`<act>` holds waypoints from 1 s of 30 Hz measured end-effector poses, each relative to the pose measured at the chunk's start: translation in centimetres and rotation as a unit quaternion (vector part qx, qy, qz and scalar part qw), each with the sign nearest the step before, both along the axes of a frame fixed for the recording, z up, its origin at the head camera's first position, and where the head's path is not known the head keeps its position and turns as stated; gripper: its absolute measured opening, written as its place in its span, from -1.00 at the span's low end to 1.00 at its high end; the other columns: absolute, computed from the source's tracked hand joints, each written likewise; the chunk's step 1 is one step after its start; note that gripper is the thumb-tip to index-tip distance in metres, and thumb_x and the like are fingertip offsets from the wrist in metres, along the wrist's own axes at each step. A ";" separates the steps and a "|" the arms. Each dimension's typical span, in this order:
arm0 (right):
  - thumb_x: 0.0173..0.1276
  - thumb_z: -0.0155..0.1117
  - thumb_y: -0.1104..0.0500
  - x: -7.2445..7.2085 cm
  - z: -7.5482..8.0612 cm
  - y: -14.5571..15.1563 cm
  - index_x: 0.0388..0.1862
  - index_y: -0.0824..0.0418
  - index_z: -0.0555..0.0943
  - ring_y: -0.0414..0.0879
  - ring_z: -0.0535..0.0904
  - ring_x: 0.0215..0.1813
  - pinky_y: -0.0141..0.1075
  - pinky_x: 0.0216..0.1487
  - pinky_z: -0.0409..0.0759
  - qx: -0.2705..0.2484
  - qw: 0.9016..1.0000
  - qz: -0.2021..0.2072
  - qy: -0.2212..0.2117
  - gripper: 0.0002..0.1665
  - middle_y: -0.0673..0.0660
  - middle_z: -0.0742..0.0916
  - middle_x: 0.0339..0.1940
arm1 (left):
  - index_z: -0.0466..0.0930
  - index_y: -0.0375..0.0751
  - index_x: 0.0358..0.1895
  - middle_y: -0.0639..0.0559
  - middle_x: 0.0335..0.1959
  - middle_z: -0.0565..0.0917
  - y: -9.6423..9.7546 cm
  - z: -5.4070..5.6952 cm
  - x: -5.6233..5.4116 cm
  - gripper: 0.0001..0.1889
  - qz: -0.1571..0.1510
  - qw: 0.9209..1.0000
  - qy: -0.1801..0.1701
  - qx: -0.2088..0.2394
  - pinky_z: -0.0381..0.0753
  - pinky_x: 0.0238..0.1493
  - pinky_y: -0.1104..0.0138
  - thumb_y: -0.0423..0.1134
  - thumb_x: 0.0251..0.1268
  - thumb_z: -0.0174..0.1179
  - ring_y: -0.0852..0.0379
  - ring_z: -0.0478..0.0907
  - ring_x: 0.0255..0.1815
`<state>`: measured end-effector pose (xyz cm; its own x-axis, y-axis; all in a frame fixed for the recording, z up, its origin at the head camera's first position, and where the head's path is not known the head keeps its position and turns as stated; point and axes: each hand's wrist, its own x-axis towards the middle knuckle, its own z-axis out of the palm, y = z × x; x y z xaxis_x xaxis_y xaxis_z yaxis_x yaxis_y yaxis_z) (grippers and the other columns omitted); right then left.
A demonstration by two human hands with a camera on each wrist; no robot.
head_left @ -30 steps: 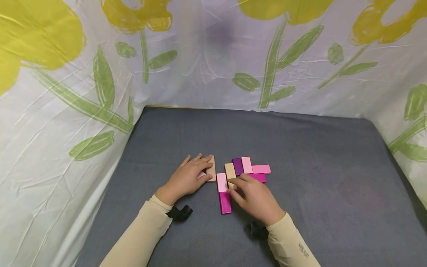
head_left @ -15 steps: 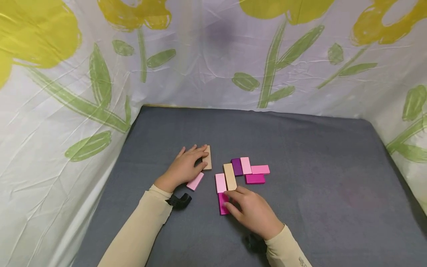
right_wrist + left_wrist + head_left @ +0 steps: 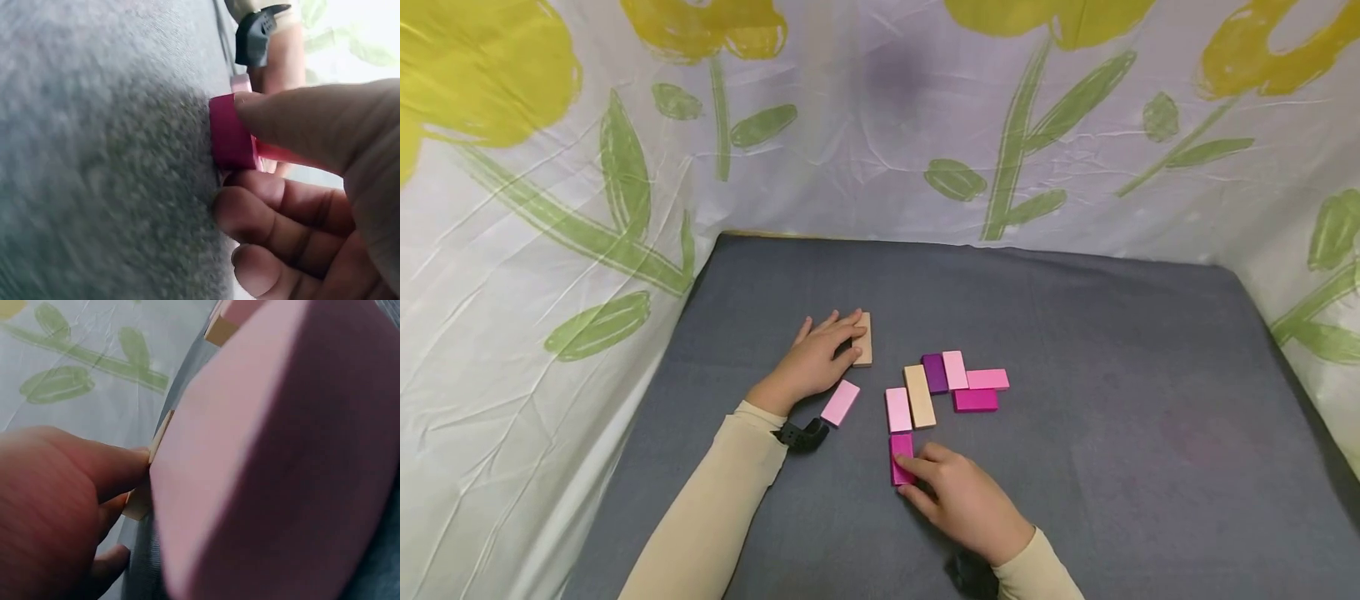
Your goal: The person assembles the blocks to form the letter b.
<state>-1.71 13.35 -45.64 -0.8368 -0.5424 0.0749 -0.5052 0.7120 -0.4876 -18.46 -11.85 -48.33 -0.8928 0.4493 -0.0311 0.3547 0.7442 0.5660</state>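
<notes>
My left hand (image 3: 808, 360) is at a tan wooden block (image 3: 864, 343), with fingers over its far part and the thumb at its near left edge. The left wrist view shows thumb and fingers gripping this tan block. A light pink block (image 3: 840, 404) lies slanted by the left wrist and looms large and blurred in the left wrist view. My right hand (image 3: 966, 498) pinches a magenta block (image 3: 231, 134), index finger on top and thumb at its near end. Touching that block's far end is another light pink block (image 3: 898, 410), beside a second tan block (image 3: 920, 397).
Right of the second tan block stand a purple block (image 3: 936, 373), a light pink block (image 3: 955, 370), a pink block (image 3: 987, 380) and another magenta block (image 3: 976, 401). All lie on a grey cloth-covered table (image 3: 1112, 467). A flower-printed curtain (image 3: 865, 167) encloses the table.
My left hand has moved the tan block away to the far left, uncovering the slanted pink block. My right hand has drawn back from the second tan block to the near magenta block.
</notes>
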 end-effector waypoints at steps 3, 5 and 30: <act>0.35 0.55 0.17 0.1 -0.1 -0.3 0.10 0.19 0.82 -0.35 0.37 -0.45 -0.51 -0.40 0.45 0.001 1.000 0.011 0.023 -0.65 -0.08 0.58 -0.43 | 0.46 -0.08 0.54 0.07 0.70 0.20 -0.2 -0.1 -0.1 -0.51 -0.005 1.000 0.000 0.009 -0.32 0.66 -0.25 -0.08 0.67 0.10 -0.16 0.04 0.72; 0.35 0.55 0.19 0.3 -0.1 -0.6 0.10 0.19 0.81 -0.34 0.38 -0.45 -0.50 -0.39 0.46 0.002 0.999 0.018 0.033 -0.65 -0.08 0.57 -0.43 | 0.45 -0.07 0.55 0.08 0.70 0.18 -0.2 -0.2 -0.1 -0.50 -0.008 1.000 -0.005 0.016 -0.35 0.67 -0.23 -0.07 0.68 0.09 -0.15 0.01 0.73; 0.44 0.44 0.26 -3.6 -0.5 -4.7 0.22 0.27 0.75 -0.23 0.41 -0.42 -0.45 -0.38 0.52 0.021 0.997 0.037 0.070 -0.61 0.03 0.56 -0.37 | 0.41 -0.02 0.58 0.07 0.72 0.12 -0.4 -0.1 0.1 -0.50 -0.011 1.000 -0.016 0.018 -0.40 0.68 -0.17 -0.07 0.72 -0.01 -0.09 -0.03 0.75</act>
